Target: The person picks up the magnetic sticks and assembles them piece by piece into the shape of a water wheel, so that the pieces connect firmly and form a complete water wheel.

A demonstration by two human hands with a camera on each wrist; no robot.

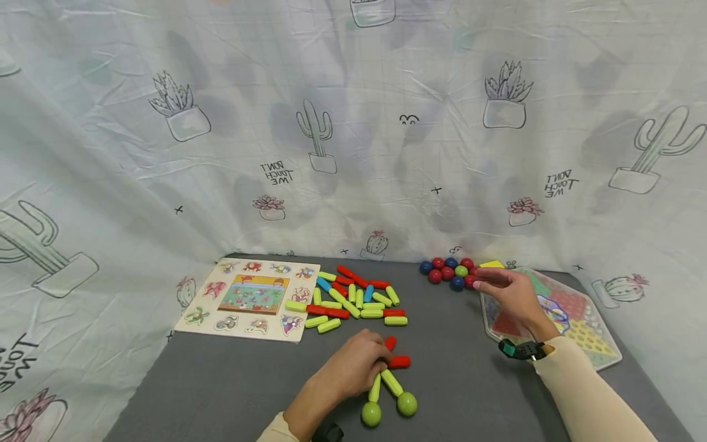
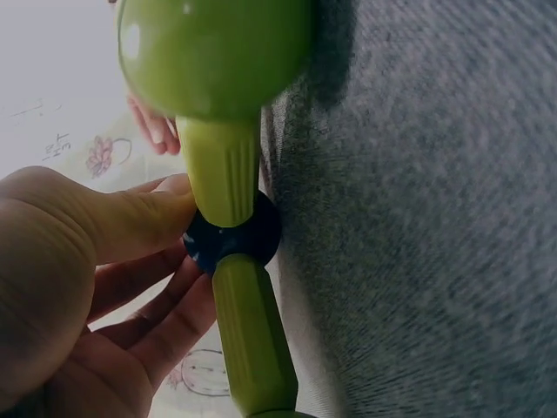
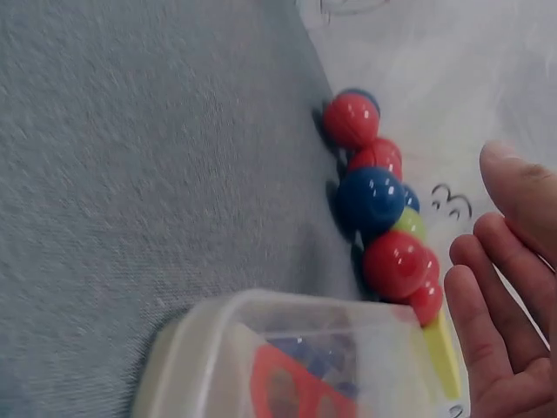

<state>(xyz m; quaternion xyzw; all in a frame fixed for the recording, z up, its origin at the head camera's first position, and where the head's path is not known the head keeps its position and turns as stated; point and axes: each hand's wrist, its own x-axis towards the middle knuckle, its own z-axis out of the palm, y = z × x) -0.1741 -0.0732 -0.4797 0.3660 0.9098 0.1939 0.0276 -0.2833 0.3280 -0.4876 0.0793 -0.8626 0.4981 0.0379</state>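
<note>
My left hand pinches a dark blue ball between thumb and fingers, just above the grey table. Two yellow-green rods come out of this ball toward me, each with a green ball on its end. Two red rods stick out on the far side of the hand; their inner ends are hidden. At the right, my right hand hovers with fingers extended and holds nothing. It is beside a cluster of red, blue and green balls and over the edge of a clear plastic box.
A wooden picture board lies at the back left. Loose green, red and blue rods are spread beside it, one overlapping its edge. A yellow piece lies behind the right hand. A patterned curtain hangs behind the table.
</note>
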